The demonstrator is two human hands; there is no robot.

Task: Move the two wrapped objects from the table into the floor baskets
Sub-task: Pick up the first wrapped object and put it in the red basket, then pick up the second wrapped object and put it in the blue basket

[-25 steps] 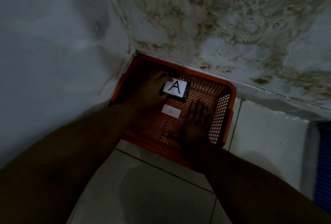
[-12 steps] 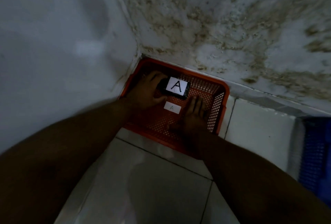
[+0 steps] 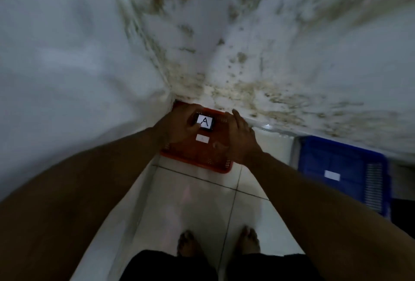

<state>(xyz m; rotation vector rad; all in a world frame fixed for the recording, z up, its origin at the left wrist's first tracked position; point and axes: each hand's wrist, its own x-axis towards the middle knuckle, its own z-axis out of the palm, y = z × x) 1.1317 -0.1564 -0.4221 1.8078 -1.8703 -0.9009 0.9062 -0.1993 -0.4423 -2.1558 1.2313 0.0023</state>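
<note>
A dark wrapped object [image 3: 206, 122] with a white label marked "A" is held above the orange floor basket [image 3: 203, 162], which stands in the wall corner. My left hand [image 3: 179, 127] grips the object from its left side, with the thumb on the label's edge. My right hand [image 3: 241, 140] hovers over the basket's right side, fingers extended and holding nothing. A small white card [image 3: 202, 138] lies on the basket's floor below the object. A blue floor basket [image 3: 336, 159] stands to the right, with a white card [image 3: 332, 175] inside it.
Stained white walls meet in a corner right behind the orange basket. The floor is pale tile [image 3: 195, 202]. My bare feet [image 3: 188, 244] stand on it at the bottom of the view. A strip of tile separates the two baskets.
The view has pulled back and up, bringing the blue basket and my feet into sight. My right hand has lifted off the orange basket's floor to its right side. My left hand still holds the object.
</note>
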